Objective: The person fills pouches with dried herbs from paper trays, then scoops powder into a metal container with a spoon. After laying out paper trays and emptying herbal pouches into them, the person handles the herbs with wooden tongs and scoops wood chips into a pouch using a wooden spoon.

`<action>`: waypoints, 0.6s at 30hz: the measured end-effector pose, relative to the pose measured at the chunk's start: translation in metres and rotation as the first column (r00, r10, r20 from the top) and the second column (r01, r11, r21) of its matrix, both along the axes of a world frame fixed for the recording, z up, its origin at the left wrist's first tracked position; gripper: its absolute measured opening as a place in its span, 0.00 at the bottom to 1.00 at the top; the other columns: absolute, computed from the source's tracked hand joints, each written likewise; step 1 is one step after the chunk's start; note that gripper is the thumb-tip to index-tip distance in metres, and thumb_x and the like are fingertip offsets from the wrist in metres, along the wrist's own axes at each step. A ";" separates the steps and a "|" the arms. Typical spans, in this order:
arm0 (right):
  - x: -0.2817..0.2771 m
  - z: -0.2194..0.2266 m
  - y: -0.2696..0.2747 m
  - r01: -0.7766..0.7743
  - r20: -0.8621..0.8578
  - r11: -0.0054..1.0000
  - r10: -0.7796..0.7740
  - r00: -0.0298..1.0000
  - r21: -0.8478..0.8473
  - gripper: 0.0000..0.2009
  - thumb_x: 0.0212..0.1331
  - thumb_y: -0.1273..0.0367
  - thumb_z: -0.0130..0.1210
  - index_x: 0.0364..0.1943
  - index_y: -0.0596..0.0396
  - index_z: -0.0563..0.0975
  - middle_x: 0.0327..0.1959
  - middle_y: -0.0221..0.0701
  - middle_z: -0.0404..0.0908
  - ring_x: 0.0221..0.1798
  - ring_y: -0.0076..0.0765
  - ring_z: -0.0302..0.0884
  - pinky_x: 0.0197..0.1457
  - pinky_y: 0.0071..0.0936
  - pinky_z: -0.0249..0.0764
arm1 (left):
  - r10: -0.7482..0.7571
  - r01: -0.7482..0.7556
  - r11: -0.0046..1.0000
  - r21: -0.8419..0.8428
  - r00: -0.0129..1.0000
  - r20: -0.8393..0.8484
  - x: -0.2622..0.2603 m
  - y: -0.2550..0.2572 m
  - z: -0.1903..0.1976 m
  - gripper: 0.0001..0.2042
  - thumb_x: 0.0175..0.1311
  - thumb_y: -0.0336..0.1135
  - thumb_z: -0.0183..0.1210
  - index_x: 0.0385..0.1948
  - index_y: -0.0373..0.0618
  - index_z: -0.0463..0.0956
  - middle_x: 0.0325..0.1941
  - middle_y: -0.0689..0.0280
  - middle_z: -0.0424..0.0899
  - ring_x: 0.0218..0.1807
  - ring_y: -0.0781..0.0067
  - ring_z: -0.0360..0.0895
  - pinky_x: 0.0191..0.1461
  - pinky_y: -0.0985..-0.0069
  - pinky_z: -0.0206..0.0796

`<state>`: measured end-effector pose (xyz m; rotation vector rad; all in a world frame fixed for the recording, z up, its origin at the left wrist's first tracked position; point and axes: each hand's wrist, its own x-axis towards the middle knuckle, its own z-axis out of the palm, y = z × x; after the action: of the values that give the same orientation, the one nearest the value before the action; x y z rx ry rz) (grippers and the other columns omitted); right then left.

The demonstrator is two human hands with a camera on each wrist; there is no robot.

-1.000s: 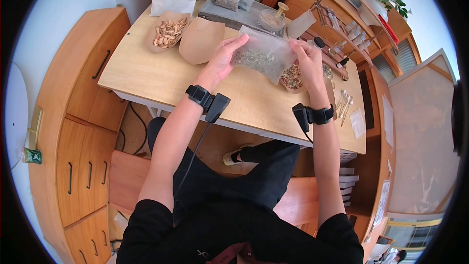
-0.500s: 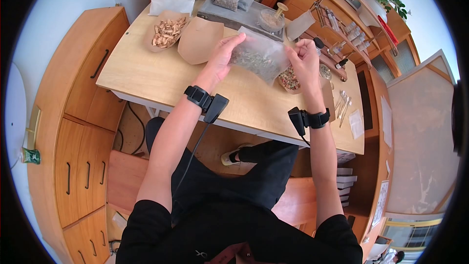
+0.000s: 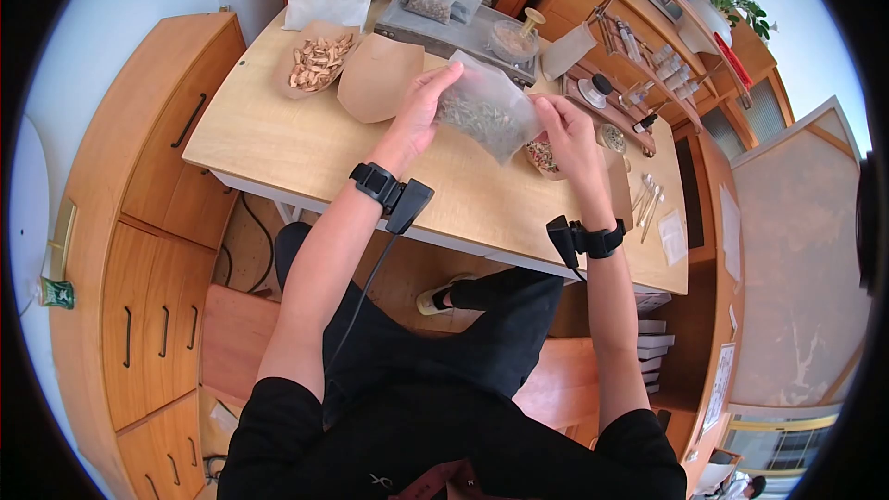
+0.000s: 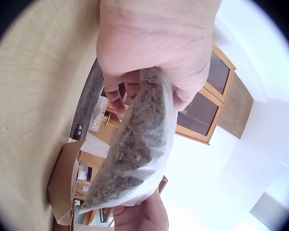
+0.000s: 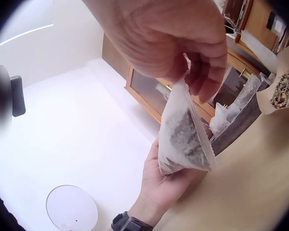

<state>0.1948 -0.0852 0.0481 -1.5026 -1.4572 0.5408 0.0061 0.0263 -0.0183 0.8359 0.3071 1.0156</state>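
Observation:
Between both hands, above the table, is a translucent white pouch (image 3: 488,111) partly filled with dried greenish herbs. My left hand (image 3: 420,109) grips its left end, thumb on top and fingers beneath. At the other end, my right hand (image 3: 569,130) pinches the pouch's upper right corner between thumb and fingers. The left wrist view shows the herb-filled pouch (image 4: 139,139) bulging lengthwise away from the palm. In the right wrist view the pinched corner is drawn to a point and the pouch (image 5: 183,139) hangs down toward the left hand (image 5: 166,185).
A paper tray of dried slices (image 3: 319,63) stands left, beside a bare paper tray (image 3: 380,79). A tray of colourful dried petals (image 3: 543,156) lies under the right hand. Behind are a grey tray (image 3: 417,26) with filled pouches and a rack of vials (image 3: 662,56). Small spoons (image 3: 650,199) lie right.
My right hand has shifted left and slightly down, bringing its end of the pouch closer to the left hand. The pouch now tilts and bunches more. My left hand stays almost in place.

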 end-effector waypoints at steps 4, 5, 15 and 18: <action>-0.001 -0.003 -0.002 -0.017 0.246 0.998 0.000 0.969 0.067 0.13 0.62 0.65 0.60 0.43 0.61 0.81 0.31 0.30 0.80 0.30 0.21 0.74 0.35 0.22 0.71 | 0.016 -0.016 1.000 -0.003 0.999 0.040 0.001 0.001 -0.002 0.14 0.67 0.45 0.59 0.39 0.42 0.84 0.40 0.66 0.86 0.43 0.77 0.81 0.50 0.77 0.72; 0.000 -0.004 -0.002 -0.017 0.246 0.998 0.000 0.969 0.068 0.13 0.62 0.65 0.60 0.43 0.61 0.81 0.31 0.30 0.80 0.30 0.21 0.74 0.35 0.22 0.71 | 0.016 -0.016 1.000 -0.001 0.999 0.036 0.001 0.002 -0.002 0.14 0.67 0.45 0.59 0.39 0.43 0.83 0.40 0.66 0.86 0.43 0.77 0.81 0.50 0.77 0.72; -0.001 0.016 -0.009 0.067 0.095 0.996 -0.062 0.994 -0.056 0.09 0.56 0.69 0.65 0.35 0.62 0.84 0.28 0.27 0.78 0.30 0.19 0.72 0.34 0.20 0.68 | -0.042 0.041 0.999 0.023 0.998 0.056 -0.001 -0.001 -0.001 0.15 0.68 0.46 0.58 0.41 0.43 0.83 0.42 0.67 0.86 0.45 0.77 0.81 0.50 0.77 0.72; 0.002 0.010 -0.007 0.057 0.051 0.998 -0.056 0.997 -0.012 0.08 0.56 0.69 0.65 0.34 0.61 0.84 0.28 0.26 0.77 0.30 0.18 0.72 0.33 0.19 0.67 | -0.040 0.039 0.999 0.017 0.997 0.063 0.000 0.000 -0.002 0.15 0.67 0.46 0.59 0.41 0.43 0.83 0.41 0.67 0.86 0.44 0.78 0.81 0.50 0.77 0.71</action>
<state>0.1971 -0.0919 0.0576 -1.5729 -1.4477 0.4823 0.0058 0.0265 -0.0206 0.8195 0.2278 1.0068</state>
